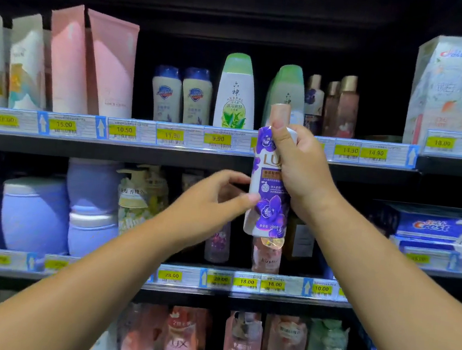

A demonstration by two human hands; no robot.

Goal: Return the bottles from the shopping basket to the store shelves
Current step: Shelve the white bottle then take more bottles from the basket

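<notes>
Holding Lux bottle (pixel 267 207) upright in mid-air, in front of the upper shelf (pixel 169 150) edge, cap level with the green-capped bottles (pixel 236 92) standing there. Right hand (pixel 302 168): fingers wrapped round its upper half. Left hand (pixel 209 204): thumb on the lower label, fingers curled toward the bottle's far side; contact there can't tell.

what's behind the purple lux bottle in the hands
Behind the Lux bottle, gripped by the right hand, are the upper shelf's price strip and a green-capped bottle; a pink bottle shows below its base. The tags and goods directly behind its body are covered.
</notes>
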